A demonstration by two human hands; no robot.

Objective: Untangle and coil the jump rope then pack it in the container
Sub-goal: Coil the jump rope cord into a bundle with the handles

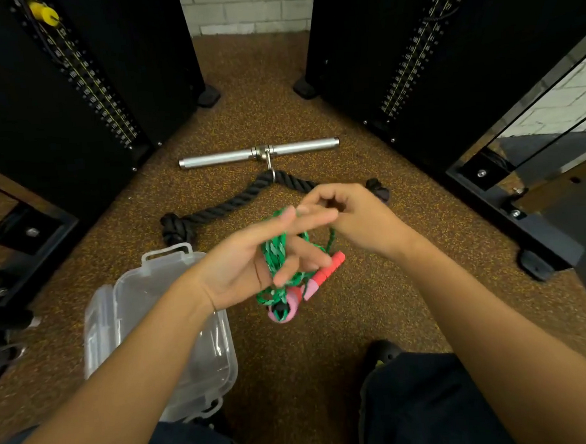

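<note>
A green braided jump rope (276,257) with pink and red handles (324,275) hangs in loops over the spread fingers of my left hand (253,262), palm up, above the floor. My right hand (349,215) is just to the right, its fingers pinched on a strand of the same rope near my left fingertips. One handle end (283,310) dangles lowest, below my left palm. The clear plastic container (160,319) stands open on the floor under my left forearm, its lid (97,323) lying at its left side.
A steel bar handle (258,153) and a thick black rope attachment (235,204) lie on the speckled brown floor beyond my hands. Black weight-stack machines (70,81) stand left and right. My knees in dark trousers (426,406) fill the bottom edge.
</note>
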